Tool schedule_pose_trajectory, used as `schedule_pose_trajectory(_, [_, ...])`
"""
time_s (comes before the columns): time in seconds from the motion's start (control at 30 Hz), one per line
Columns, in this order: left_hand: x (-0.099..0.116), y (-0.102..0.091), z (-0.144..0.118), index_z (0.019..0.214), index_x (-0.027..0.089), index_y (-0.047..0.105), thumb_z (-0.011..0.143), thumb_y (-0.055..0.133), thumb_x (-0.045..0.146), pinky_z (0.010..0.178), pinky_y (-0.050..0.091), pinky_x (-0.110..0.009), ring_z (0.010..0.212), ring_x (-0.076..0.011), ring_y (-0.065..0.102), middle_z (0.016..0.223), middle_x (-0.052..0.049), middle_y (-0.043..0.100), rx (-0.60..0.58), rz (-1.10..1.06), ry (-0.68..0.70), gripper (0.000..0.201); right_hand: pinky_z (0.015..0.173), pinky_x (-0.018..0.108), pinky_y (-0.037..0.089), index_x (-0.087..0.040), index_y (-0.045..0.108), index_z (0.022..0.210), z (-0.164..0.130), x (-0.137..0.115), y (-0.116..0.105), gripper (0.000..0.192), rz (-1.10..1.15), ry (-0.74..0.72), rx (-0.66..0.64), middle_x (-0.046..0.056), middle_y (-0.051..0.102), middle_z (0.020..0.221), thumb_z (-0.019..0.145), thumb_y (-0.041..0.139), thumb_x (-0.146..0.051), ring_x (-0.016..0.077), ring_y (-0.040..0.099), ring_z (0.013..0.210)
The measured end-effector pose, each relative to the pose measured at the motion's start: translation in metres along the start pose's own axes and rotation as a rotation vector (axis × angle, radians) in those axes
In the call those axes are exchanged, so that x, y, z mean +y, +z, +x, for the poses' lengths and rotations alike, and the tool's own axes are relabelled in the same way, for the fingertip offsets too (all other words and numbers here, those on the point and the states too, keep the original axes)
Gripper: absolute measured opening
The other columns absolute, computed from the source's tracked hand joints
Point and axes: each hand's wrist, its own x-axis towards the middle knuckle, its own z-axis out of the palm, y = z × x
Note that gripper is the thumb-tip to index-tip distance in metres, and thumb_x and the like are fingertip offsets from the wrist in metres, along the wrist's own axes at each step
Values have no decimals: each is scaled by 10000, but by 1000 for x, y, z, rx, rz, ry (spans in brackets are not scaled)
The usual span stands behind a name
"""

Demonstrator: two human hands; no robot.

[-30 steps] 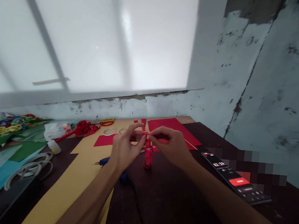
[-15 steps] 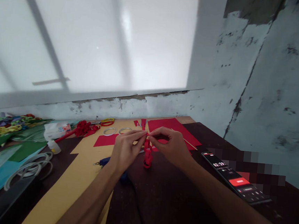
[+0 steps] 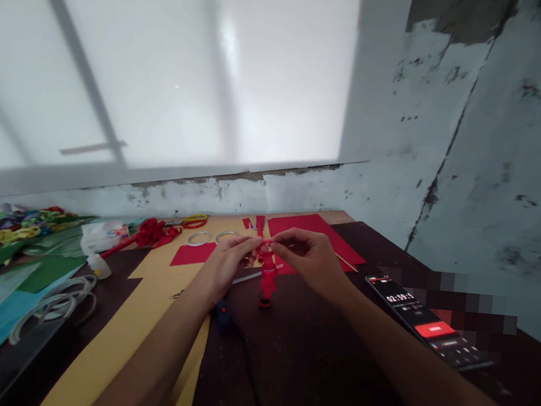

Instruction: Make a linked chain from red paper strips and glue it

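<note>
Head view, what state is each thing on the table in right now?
Red paper chain: hanging, pinched at its top by both hands.
Left hand: grip shut on chain.
Right hand: grip shut on chain.
Phone: lying flat, screen lit.
Red paper sheet: flat on table.

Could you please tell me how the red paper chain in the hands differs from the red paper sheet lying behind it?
The red paper chain hangs from the left hand and right hand, while the red paper sheet lies flat on the table. The chain is narrow, made of looped strips; the sheet is broad and uncut in the middle. Both are the same red paper.
</note>
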Motion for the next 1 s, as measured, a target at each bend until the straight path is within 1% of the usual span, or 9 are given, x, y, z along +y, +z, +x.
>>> schedule_pose_trajectory(0.1, [3, 4, -4, 680, 124, 641, 728, 753, 308, 539, 378, -187, 555, -67, 436, 640, 22, 508, -29, -220, -114, 221, 767, 301, 534, -188, 736, 895, 1, -1, -1, 184, 167, 102, -39, 43, 736, 879, 768, 747, -320, 162, 676, 809])
schedule_pose_trajectory(0.17, [5, 6, -7, 686, 121, 638, 712, 770, 279, 537, 386, -188, 552, -65, 421, 634, 27, 479, -53, -326, -154, 208, 705, 271, 517, -205, 729, 951, 1, -1, -1, 195, 298, 175, -71, 32, 721, 890, 780, 728, -299, 138, 651, 758])
schedule_pose_trajectory(0.27, [7, 8, -8, 688, 110, 638, 725, 765, 272, 539, 393, -191, 547, -59, 397, 647, 22, 474, -113, -377, -168, 210, 610, 235, 475, -229, 702, 1010, 0, -1, -1, 228, 476, 273, -132, 14, 686, 877, 785, 713, -264, 108, 601, 672])
schedule_pose_trajectory(0.4, [5, 9, -8, 700, 113, 635, 765, 737, 285, 587, 422, -212, 552, -60, 396, 656, 23, 468, -187, -418, -188, 210, 625, 236, 473, -222, 665, 963, -1, -2, 2, 241, 641, 344, -162, -4, 648, 836, 739, 753, -234, 101, 577, 660])
schedule_pose_trajectory(0.5, [5, 9, -8, 690, 125, 624, 761, 732, 286, 610, 434, -236, 585, -82, 449, 692, 1, 510, -182, -429, -203, 207, 660, 271, 496, -225, 628, 948, -1, -3, 3, 299, 678, 375, -171, -4, 640, 823, 695, 787, -238, 126, 591, 688])
schedule_pose_trajectory(0.57, [5, 10, -8, 690, 130, 623, 751, 738, 290, 600, 430, -242, 583, -89, 453, 700, -7, 521, -165, -408, -201, 207, 678, 288, 505, -226, 605, 930, 0, -3, 3, 321, 685, 391, -181, -8, 634, 815, 676, 800, -245, 134, 597, 693])
schedule_pose_trajectory(0.73, [6, 11, -9, 666, 125, 612, 733, 765, 278, 596, 424, -221, 532, -63, 355, 611, 41, 403, -165, -411, -183, 226, 649, 262, 487, -222, 585, 862, 1, -4, 1, 272, 711, 385, -204, -29, 595, 764, 675, 782, -207, 115, 564, 650])
schedule_pose_trajectory(0.9, [4, 9, -9, 632, 126, 593, 723, 775, 299, 596, 409, -226, 541, -68, 339, 612, 42, 393, -177, -332, -198, 267, 626, 255, 472, -210, 597, 860, 0, -4, 1, 223, 704, 411, -237, -18, 598, 753, 691, 739, -184, 113, 547, 631])
schedule_pose_trajectory(1.0, [2, 9, -9, 659, 124, 612, 706, 794, 329, 576, 375, -216, 533, -65, 320, 596, 48, 405, -130, -245, -156, 278, 599, 243, 459, -206, 592, 859, 0, -4, 1, 236, 678, 411, -233, -17, 607, 740, 680, 745, -196, 111, 537, 615])
